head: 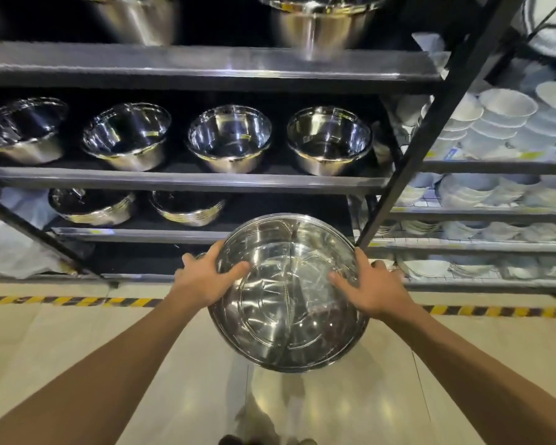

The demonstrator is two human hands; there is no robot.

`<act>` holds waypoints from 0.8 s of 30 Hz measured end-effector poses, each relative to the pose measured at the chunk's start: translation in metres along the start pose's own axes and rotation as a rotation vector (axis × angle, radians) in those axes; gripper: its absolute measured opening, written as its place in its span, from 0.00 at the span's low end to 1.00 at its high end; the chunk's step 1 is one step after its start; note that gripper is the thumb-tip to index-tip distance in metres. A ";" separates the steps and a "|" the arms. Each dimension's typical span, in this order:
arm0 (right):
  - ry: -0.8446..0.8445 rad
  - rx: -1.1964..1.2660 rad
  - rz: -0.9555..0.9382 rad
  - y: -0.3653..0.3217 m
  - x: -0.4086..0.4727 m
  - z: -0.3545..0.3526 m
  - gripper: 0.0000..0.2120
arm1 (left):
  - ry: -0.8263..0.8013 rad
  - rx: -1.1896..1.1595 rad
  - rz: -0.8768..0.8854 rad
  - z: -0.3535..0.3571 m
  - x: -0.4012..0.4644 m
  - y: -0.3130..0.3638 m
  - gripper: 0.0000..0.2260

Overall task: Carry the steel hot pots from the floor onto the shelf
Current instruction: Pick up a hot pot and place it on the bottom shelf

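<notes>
1. Dark metal shelving [187, 181] fills the background, with pale floor tiles [61, 342] below and a yellow-and-black striped line [65, 300] running along the foot of the rack.
2. Four steel bowls [230, 138] stand in a row on the middle shelf, and two shallower steel pots [92, 205] sit on the shelf beneath.
3. White ceramic bowls [501, 123] are stacked on the neighbouring rack to the right.
4. A steel hot pot [288, 292] with a curved divider inside is held in the air above the floor, in front of the lower shelves, tilted so that its inside faces the camera.
5. The left hand [206, 277] grips the pot's left rim, thumb lying inside the pot and fingers curled behind.
6. The right hand [371, 285] grips the right rim likewise, thumb inside and fingers wrapped around the edge.
</notes>
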State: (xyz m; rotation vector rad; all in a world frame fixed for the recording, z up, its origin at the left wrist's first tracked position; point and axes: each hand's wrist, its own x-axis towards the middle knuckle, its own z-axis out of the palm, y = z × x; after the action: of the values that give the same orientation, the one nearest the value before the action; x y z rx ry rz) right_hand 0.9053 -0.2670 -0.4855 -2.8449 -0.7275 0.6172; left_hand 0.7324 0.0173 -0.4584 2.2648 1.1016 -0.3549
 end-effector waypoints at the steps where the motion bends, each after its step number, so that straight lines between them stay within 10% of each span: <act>1: -0.003 0.010 -0.008 0.004 0.010 0.007 0.52 | -0.001 -0.001 0.003 0.008 0.011 0.000 0.47; 24: 0.437 -0.061 -0.083 0.055 0.297 0.149 0.57 | 0.383 0.039 0.346 0.151 0.328 -0.008 0.48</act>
State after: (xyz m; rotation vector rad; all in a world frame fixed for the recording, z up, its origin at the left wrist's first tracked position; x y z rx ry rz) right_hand 1.1036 -0.1653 -0.7384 -2.8322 -0.7841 -0.0450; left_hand 0.9321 0.1338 -0.7357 2.5666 0.8541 0.2078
